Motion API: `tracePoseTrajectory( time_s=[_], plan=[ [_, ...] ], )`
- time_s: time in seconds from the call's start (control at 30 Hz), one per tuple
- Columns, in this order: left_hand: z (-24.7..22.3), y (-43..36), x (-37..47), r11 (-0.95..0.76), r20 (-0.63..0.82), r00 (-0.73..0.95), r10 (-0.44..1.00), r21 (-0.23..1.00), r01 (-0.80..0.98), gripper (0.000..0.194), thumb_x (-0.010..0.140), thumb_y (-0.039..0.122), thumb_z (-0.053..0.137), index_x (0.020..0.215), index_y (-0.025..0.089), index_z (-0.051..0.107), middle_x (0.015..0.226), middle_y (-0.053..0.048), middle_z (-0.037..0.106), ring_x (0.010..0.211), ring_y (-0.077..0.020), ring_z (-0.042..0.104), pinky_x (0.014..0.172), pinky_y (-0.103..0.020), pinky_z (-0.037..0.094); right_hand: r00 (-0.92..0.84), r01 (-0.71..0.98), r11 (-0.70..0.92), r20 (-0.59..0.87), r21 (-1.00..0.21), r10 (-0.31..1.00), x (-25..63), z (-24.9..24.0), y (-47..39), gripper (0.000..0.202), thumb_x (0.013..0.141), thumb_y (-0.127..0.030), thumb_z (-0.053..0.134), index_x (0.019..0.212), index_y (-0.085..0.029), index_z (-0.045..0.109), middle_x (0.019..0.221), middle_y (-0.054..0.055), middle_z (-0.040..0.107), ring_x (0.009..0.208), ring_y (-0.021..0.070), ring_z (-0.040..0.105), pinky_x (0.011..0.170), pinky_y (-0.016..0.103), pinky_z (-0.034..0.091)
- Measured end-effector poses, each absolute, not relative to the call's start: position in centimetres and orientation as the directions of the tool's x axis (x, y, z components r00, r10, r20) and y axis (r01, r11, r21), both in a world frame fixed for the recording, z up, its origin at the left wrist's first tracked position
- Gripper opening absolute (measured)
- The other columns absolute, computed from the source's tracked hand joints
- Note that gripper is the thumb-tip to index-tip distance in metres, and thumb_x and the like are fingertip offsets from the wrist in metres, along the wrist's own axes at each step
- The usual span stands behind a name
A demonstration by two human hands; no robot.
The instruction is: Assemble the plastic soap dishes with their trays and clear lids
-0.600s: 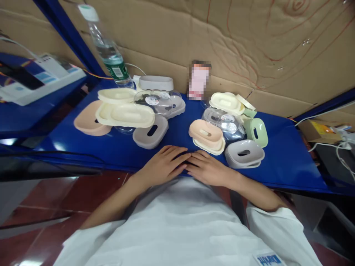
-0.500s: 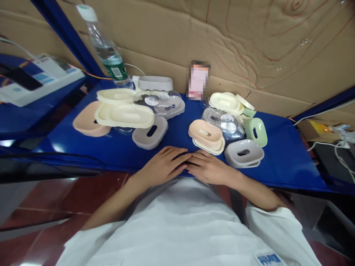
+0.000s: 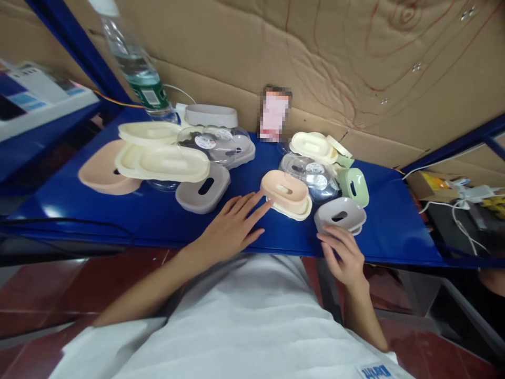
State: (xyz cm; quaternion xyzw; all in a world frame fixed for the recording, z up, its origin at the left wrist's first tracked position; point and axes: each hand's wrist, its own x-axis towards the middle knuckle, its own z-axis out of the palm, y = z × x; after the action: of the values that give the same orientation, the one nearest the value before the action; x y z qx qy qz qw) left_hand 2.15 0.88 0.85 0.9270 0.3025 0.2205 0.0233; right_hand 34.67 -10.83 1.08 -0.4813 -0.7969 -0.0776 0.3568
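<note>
My left hand (image 3: pixel 236 226) lies with fingers spread over the front of the blue table, its fingertips close to a peach oval dish (image 3: pixel 284 190) that sits on a cream tray (image 3: pixel 294 209). Whether the fingertips touch them I cannot tell. At the right, my right hand (image 3: pixel 344 253) is at the near edge of a grey oval dish with a slot (image 3: pixel 341 213), fingers slightly bent and apart, gripping nothing. A second grey dish (image 3: pixel 203 192) lies left of my left hand. Behind the peach dish are clear plastic covers (image 3: pixel 315 176) with round labels.
Cream lids (image 3: pixel 165 162), a large peach dish (image 3: pixel 104 168) and another grey dish (image 3: pixel 213 116) are piled at the left. A water bottle (image 3: pixel 138 73) stands behind them. A phone (image 3: pixel 274 113) leans on the cardboard wall. A green dish (image 3: pixel 355 187) stands at the right.
My hands were together at the table's front edge and have parted. The left one has reached forward to the peach dish; the right one has moved right to the grey dish. The view has shifted slightly.
</note>
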Motion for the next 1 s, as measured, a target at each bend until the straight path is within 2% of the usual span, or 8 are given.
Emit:
tracePoseTrajectory(
  time_s=[0.07,0.17,0.33,0.5,0.63,0.8,0.9,1.0],
  plan=[
    [1.4,1.6,3.6,-0.787,0.386,0.696,0.605,0.161,0.595,0.070,0.106,0.031,0.061,0.170,0.019,0.034,0.174,-0.018,0.041,0.157,-0.0399,0.043,0.124,-0.060,0.041,-0.212,0.872,0.449,0.674,-0.197,0.707,35.9,0.2,-10.7,0.036,0.101,-0.013,0.063,0.131,-0.030,0.074,0.126,0.011,0.076,0.119,0.0306,0.074,0.101,0.052,0.063],
    [2.0,2.3,5.3,-0.768,0.409,0.667,0.622,0.158,0.620,0.068,0.104,0.025,0.063,0.167,0.019,0.040,0.160,-0.020,0.057,0.146,-0.0391,0.055,0.125,-0.068,0.036,-0.175,0.917,0.367,0.667,-0.158,0.724,37.1,-0.6,-9.9,0.034,0.103,-0.019,0.062,0.131,-0.032,0.074,0.135,0.011,0.072,0.127,0.0339,0.071,0.107,0.058,0.061],
    [2.2,1.8,4.9,-0.756,0.492,0.621,0.610,0.126,0.643,0.031,0.102,0.017,0.061,0.131,0.023,0.071,0.123,-0.013,0.076,0.125,-0.0353,0.066,0.126,-0.077,0.026,-0.164,0.937,0.332,0.699,-0.110,0.695,36.8,-1.1,-9.8,0.039,0.103,-0.014,0.057,0.132,-0.033,0.073,0.140,0.010,0.070,0.137,0.0334,0.065,0.118,0.063,0.053],
    [2.1,0.4,1.9,-0.805,0.566,0.605,0.560,0.201,0.558,0.020,0.106,0.019,0.060,0.123,0.023,0.070,0.118,-0.008,0.078,0.112,-0.0264,0.073,0.116,-0.054,0.050,-0.342,0.883,0.461,0.547,-0.093,0.764,33.4,-0.4,-9.6,0.043,0.105,-0.012,0.057,0.143,-0.031,0.066,0.147,0.009,0.069,0.144,0.0297,0.061,0.129,0.065,0.038],
    [1.8,-1.1,-0.5,-0.787,0.600,0.537,0.592,0.287,0.546,0.022,0.104,0.019,0.065,0.126,0.023,0.066,0.122,-0.007,0.077,0.114,-0.0251,0.073,0.109,-0.045,0.055,-0.458,0.811,0.547,0.358,-0.207,0.814,31.5,0.5,-8.4,0.046,0.109,-0.017,0.055,0.154,-0.024,0.057,0.152,0.011,0.067,0.147,0.0268,0.058,0.132,0.063,0.035],
    [0.8,-1.8,-1.2,-0.772,0.595,0.510,0.621,0.351,0.530,0.023,0.104,0.019,0.066,0.126,0.025,0.067,0.122,-0.007,0.077,0.113,-0.0247,0.073,0.103,-0.042,0.056,-0.492,0.725,0.565,0.278,-0.394,0.825,31.3,0.8,-7.9,0.046,0.111,-0.015,0.049,0.155,-0.027,0.057,0.152,0.009,0.067,0.147,0.0234,0.059,0.131,0.058,0.042],
    [0.3,-1.6,-0.4,-0.795,0.594,0.542,0.595,0.339,0.503,0.023,0.104,0.017,0.064,0.126,0.023,0.068,0.123,-0.008,0.076,0.114,-0.0249,0.072,0.103,-0.043,0.056,-0.480,0.692,0.591,0.347,-0.415,0.806,31.6,0.7,-8.2,0.042,0.110,-0.014,0.052,0.147,-0.027,0.065,0.153,0.010,0.066,0.149,0.0255,0.057,0.129,0.056,0.046],
    [0.2,-1.6,0.8,-0.831,0.616,0.569,0.545,0.312,0.460,0.021,0.104,0.015,0.063,0.123,0.021,0.069,0.121,-0.009,0.076,0.113,-0.0236,0.072,0.103,-0.041,0.057,-0.309,0.717,0.559,0.530,-0.416,0.790,31.9,1.1,-8.4,0.034,0.106,-0.018,0.061,0.138,-0.028,0.070,0.152,0.013,0.065,0.144,0.0300,0.062,0.119,0.055,0.056]
  ],
)
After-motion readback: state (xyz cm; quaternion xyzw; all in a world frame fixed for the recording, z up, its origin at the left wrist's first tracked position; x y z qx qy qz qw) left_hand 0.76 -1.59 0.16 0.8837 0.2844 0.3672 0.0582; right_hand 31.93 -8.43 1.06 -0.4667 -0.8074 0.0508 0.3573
